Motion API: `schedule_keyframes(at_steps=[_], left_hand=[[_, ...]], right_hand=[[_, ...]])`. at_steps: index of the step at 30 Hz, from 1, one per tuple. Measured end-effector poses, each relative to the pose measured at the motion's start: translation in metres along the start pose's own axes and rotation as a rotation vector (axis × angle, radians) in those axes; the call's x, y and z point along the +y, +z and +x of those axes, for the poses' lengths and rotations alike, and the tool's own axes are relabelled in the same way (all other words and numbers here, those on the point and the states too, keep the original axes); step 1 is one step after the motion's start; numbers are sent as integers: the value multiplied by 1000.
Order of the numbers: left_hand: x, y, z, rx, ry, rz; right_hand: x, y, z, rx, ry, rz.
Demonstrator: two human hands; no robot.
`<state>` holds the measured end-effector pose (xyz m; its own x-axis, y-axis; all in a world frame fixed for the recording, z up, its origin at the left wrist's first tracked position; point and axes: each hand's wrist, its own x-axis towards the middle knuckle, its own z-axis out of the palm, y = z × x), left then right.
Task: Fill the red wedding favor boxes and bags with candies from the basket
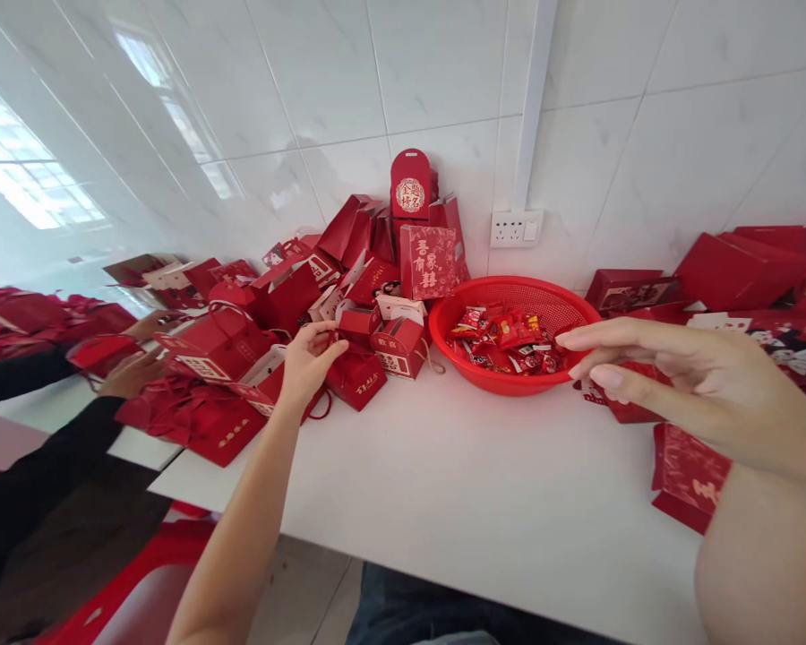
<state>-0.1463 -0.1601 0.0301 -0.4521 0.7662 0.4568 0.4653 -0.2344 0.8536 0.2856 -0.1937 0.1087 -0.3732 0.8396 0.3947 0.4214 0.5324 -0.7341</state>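
Note:
My left hand (307, 360) is among the red boxes, with its thumb and fingers closed about the top of a small red gift box (355, 378) that has gold lettering. Just right of that stands an open red gift box (400, 346) with a white label and a cord handle. My right hand (691, 385) hangs in the air, its thumb and fingers apart and holding nothing. Beside its fingertips is a red plastic basket (510, 383) containing several wrapped candies (503, 339).
Red gift boxes (292, 300) are piled against the tiled wall, and more boxes (745, 269) lie at the right. A patterned red box (693, 475) rests near my right wrist. At the left, another person's hands (131, 372) handle boxes. A wall socket (516, 229) is behind the basket.

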Motion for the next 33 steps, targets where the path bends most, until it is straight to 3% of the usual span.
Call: schedule_keyframes(at_steps=[4, 9, 19, 25, 33], left_hand=[[-13, -11, -12, -175, 163, 382], [-38, -15, -19, -288, 112, 640], [-63, 2, -12, -125, 160, 770], [-70, 10, -5, -139, 194, 707], [-71, 7, -11, -113, 217, 659]], right_hand=[[-1, 0, 1, -30, -29, -49], [-5, 1, 2, -78, -51, -105], [-4, 2, 2, -140, -83, -114], [-2, 4, 3, -156, -88, -123], [7, -17, -5, -40, -100, -158]])
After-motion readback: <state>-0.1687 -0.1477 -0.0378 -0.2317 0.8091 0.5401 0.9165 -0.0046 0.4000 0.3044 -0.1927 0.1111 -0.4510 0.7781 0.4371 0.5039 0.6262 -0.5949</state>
